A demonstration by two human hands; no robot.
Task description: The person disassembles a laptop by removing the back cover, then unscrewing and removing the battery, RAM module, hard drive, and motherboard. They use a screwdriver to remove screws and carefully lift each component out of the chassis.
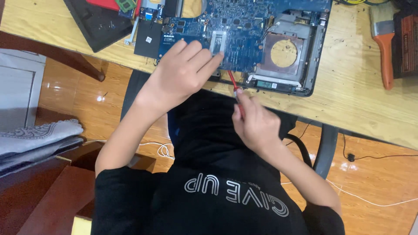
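Observation:
An opened laptop base (317,56) lies on the wooden table (361,95), with its blue motherboard (244,30) exposed. My left hand (180,74) rests on the board's near edge, fingertips touching a small metal-framed part (217,41). My right hand (254,124) is closed around a thin red screwdriver (234,88). Its tip points at the near edge of the board, just right of my left fingers. A round copper-coloured fan plate (284,52) sits to the right of the board.
A brush with an orange handle (385,50) lies at the table's right, next to a dark box (407,41). A black cover panel (98,21) and a green memory stick (126,4) lie top left. Folded grey cloth (39,137) and white cables (370,200) are below table level.

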